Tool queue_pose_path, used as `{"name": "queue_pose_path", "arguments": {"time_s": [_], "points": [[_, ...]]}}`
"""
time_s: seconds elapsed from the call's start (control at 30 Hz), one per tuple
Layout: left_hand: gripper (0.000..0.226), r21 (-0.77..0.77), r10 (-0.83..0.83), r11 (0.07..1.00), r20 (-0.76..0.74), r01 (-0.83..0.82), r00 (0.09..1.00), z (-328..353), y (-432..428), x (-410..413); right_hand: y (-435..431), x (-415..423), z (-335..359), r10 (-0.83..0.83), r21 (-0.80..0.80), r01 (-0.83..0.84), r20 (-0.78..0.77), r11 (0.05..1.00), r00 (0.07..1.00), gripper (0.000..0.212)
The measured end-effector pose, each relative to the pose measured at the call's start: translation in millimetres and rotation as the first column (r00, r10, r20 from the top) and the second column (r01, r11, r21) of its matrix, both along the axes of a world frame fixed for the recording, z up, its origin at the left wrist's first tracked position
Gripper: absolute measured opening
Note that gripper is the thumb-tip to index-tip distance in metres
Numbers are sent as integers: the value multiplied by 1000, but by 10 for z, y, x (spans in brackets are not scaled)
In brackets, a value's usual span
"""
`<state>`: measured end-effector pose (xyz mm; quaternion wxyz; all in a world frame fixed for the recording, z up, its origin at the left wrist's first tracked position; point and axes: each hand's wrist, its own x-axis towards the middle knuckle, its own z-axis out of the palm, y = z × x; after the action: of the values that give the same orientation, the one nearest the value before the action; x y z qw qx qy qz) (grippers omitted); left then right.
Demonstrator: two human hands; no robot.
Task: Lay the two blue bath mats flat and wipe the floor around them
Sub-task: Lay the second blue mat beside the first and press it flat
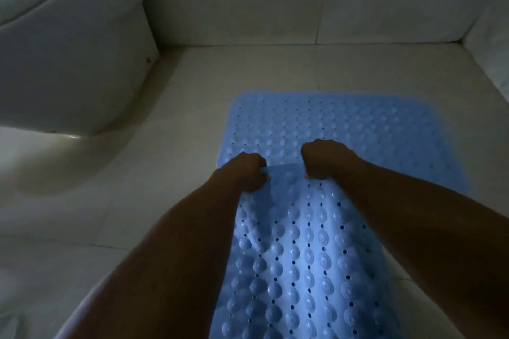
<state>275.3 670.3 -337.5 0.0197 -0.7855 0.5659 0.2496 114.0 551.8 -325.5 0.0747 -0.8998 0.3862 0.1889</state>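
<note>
Two mats: I see far mat (pixel 344 129) flat on floor (pixel 165 159), near mat (pixel 303 242) overlapping its near edge.
Left hand (pixel 249 172): fingers curled, gripping near mat's far edge.
Right hand (pixel 323 158): same grip, alongside.

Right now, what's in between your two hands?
In the head view, the far edge of the held blue mat stretches between the left hand and the right hand, both gripping it; the flat mat lies beyond.

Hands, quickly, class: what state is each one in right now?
Left hand: closed, gripping the far edge of the near blue mat.
Right hand: closed, gripping that same edge.
</note>
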Motion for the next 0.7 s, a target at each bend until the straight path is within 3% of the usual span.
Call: {"name": "queue_pose_path", "arguments": {"time_s": [0.2, 0.37, 0.47, 0.63, 0.7], "points": [[56, -4, 34, 999, 2, -34, 999, -900, 106, 69, -106, 85, -784, -50, 50, 53, -62, 997, 997, 38], [65, -170, 51, 985, 124, -30, 991, -1417, 507, -32, -78, 184, -1113, -112, 135, 127, -112, 983, 987, 45], [64, -216, 53, 976, 103, -29, 993, -1630, 702, -167, -108, 153, -1158, -141, 172, 159, -112, 972, 984, 45], [65, -154, 42, 988, 81, -29, 996, -1668, 682, -139, 5, 76, -1160, -107, 10, 109, -93, 994, 990, 44], [66, -124, 48, 992, 87, -37, 995, -1625, 677, -139, 90, -31, -1135, -142, -92, 150, 83, 984, 986, 53]]}}
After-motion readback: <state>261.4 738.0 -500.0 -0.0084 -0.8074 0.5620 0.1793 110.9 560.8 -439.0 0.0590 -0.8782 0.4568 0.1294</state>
